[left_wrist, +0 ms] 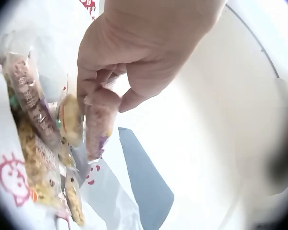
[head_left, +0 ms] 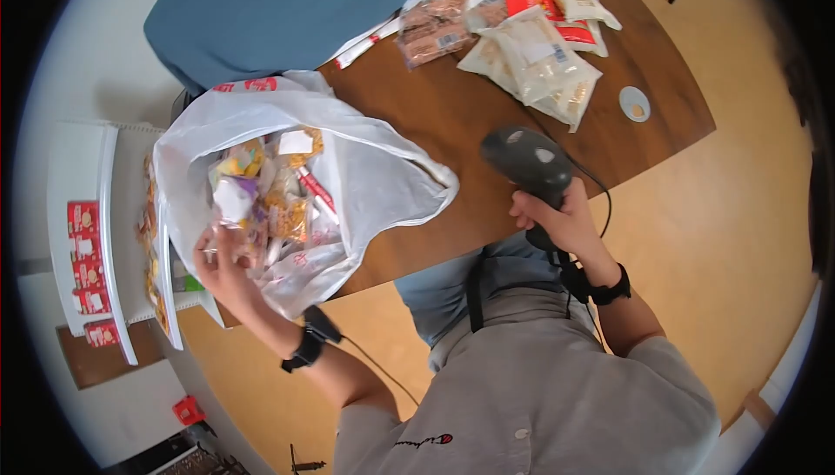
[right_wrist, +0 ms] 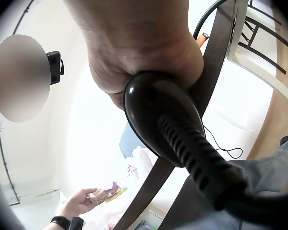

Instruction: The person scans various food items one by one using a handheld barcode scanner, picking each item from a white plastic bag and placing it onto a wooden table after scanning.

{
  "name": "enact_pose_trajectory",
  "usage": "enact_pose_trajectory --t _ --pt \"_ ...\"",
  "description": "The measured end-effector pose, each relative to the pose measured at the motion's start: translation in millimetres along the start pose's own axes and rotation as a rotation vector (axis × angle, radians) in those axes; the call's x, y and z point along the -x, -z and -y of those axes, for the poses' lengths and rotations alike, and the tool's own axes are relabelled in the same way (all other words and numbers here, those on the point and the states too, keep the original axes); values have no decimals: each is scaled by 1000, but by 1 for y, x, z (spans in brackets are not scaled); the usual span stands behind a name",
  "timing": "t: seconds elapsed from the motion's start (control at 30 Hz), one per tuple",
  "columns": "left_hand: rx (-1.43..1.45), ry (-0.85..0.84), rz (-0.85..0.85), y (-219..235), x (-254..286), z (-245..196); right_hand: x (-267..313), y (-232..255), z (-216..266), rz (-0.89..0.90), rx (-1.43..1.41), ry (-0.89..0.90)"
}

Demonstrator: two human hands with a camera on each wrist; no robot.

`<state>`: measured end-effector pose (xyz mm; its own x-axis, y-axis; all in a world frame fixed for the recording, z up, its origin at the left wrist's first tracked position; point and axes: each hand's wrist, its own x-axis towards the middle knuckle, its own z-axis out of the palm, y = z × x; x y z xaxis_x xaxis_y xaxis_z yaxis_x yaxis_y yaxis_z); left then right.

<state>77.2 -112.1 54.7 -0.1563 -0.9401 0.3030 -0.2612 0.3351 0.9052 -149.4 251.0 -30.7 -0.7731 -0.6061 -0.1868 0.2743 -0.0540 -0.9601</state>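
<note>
My left hand [head_left: 228, 268] [left_wrist: 139, 48] is at the near left side of a white plastic bag [head_left: 391, 175], pinching a small clear packet [left_wrist: 98, 127] with pinkish contents and a purple mark. In the right wrist view, the packet [right_wrist: 104, 194] extends from the left fingertips. Packaged snacks [head_left: 287, 214] [left_wrist: 38, 163] lie inside the bag, whose mouth gapes wide. My right hand [head_left: 572, 221] [right_wrist: 139, 48] grips a black handheld scanner [head_left: 531, 160] [right_wrist: 161, 115] by its handle, over the table's near edge. The scanner's cable hangs from the handle.
Pale packets [head_left: 539, 66] and brown packets [head_left: 435, 27] lie across the brown table [head_left: 417, 101], near a round disc [head_left: 635, 104]. A blue surface [head_left: 287, 10] lies beyond the bag. Shelves with red packages [head_left: 87, 257] stand at the left.
</note>
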Motion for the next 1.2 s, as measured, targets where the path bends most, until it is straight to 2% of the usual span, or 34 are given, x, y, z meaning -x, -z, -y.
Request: enact_pose_trajectory --t 0.1,0.17,0.2,0.27,0.3,0.33,0.4,0.47,0.5,0.6,0.7,0.77,0.9,0.97,1.1,1.17,1.2 --pt "-100 38 78 -10 -16 -6 1 0 0 11 5 8" --pt "-564 -605 -95 -29 -21 -7 1 0 -1 11 -23 15" --pt "-545 -609 -81 -37 -20 -9 2 0 0 -11 -18 20" --pt "-764 -696 -155 -53 -15 -26 3 1 0 1 -6 11" --pt "-712 -798 -201 -65 -10 -33 3 2 -1 13 6 32" --pt "-696 -800 -189 -81 -1 -40 4 2 -1 -5 12 34" --pt "-321 -690 42 -123 27 -57 3 1 2 18 -2 28" --pt "-134 -669 365 -172 64 -87 3 1 6 17 13 24" --pt "41 -523 583 -199 75 -95 3 1 6 27 27 37" --pt "128 -612 842 -284 88 -91 4 2 1 29 35 62" --pt "-43 -667 942 -325 100 -113 5 3 -1 12 33 72" --pt "-147 -641 1096 -345 104 -114 5 3 0 7 37 71" --pt "-217 -557 1166 -352 100 -122 5 2 5 5 34 71" --pt "-306 -626 1188 -352 96 -119 5 3 3 20 44 61" --pt "-254 -626 1240 -349 88 -104 4 3 -1 26 32 62" --pt "-49 -549 1334 -341 86 -97 4 3 -3 22 9 75" --pt "-60 -542 1328 -335 84 -94 3 3 -3 33 4 71"
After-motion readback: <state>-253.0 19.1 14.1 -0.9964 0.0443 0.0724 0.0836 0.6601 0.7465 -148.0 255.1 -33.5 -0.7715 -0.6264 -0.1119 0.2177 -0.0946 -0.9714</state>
